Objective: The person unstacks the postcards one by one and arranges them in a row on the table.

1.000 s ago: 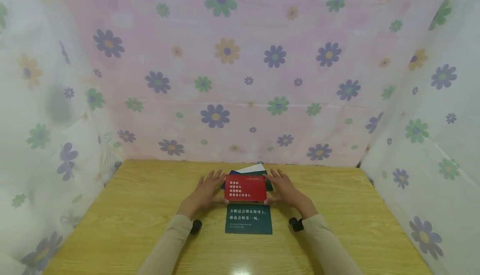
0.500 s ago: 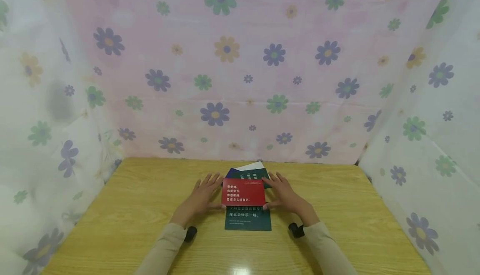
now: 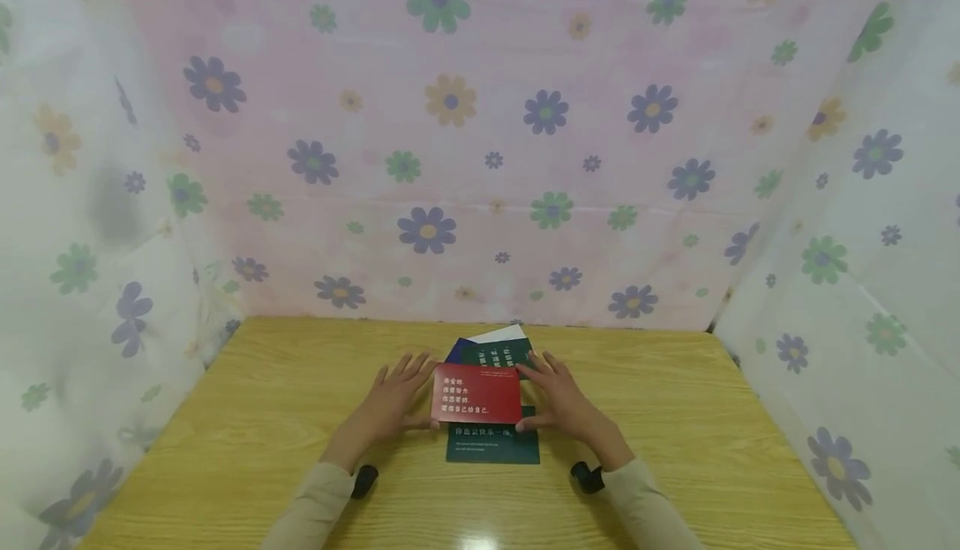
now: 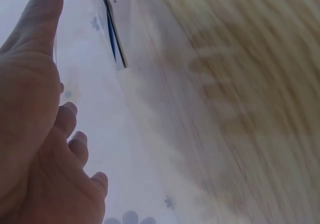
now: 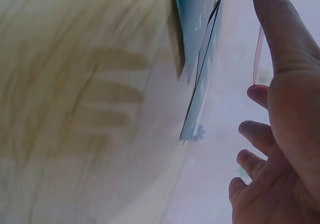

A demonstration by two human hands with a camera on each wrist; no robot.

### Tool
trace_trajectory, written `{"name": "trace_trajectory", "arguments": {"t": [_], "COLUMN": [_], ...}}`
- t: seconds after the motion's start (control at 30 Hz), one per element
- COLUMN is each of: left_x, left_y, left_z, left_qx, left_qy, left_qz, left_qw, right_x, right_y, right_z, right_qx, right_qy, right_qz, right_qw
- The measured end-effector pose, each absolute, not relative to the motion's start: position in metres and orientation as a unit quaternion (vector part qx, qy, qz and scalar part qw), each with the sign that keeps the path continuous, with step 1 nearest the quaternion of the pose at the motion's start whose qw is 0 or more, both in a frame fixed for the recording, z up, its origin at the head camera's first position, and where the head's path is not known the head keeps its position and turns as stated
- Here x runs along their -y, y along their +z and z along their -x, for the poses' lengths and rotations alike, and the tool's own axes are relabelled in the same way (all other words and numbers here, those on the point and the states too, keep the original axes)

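Observation:
Both hands hold a red card (image 3: 476, 392) with white writing above the table. The left hand (image 3: 384, 407) has its thumb and a finger at the card's left corners, and the right hand (image 3: 570, 407) grips the right corners the same way. Under the near edge of the red card, a dark green card (image 3: 492, 450) is partly covered. Behind it lie another green card (image 3: 517, 352), a blue card (image 3: 456, 352) and a white card (image 3: 501, 335), overlapping. In the right wrist view the red card's thin edge (image 5: 258, 58) runs between thumb and finger.
A wood-grain table (image 3: 262, 417) spreads beneath the hands. Flowered cloth (image 3: 360, 133) hangs behind it and along both sides. Each wrist carries a small black device, one at the left (image 3: 365, 481) and one at the right (image 3: 587, 477).
The red card has moved toward the near side and a little left with both hands. It now covers the upper part of the near green card and shows more of the cards behind.

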State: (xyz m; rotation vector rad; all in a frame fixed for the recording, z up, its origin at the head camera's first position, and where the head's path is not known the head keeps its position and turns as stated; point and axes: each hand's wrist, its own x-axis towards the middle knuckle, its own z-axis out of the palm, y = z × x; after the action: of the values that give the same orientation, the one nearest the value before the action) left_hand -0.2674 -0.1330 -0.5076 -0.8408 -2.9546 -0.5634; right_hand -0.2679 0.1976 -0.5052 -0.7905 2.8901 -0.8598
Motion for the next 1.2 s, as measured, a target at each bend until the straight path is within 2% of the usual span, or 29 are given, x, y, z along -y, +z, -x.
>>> {"name": "trace_trajectory", "arguments": {"t": [0.47, 1.2], "left_x": [0.164, 0.218], "left_y": [-0.508, -0.517], "left_z": [0.241, 0.216], "left_qx": [0.944, 0.937], "left_qy": [-0.183, -0.247], "left_qz": [0.272, 0.249], "left_qw": [0.048, 0.007], "right_x": [-0.166, -0.111], "right_y": [-0.504, -0.509], "right_z": [0.246, 0.230], "right_qx": [-0.933, -0.934], "right_qy": [-0.246, -0.234], "right_qz": [0.261, 0.270], "right_qw": [0.002, 0.012]}}
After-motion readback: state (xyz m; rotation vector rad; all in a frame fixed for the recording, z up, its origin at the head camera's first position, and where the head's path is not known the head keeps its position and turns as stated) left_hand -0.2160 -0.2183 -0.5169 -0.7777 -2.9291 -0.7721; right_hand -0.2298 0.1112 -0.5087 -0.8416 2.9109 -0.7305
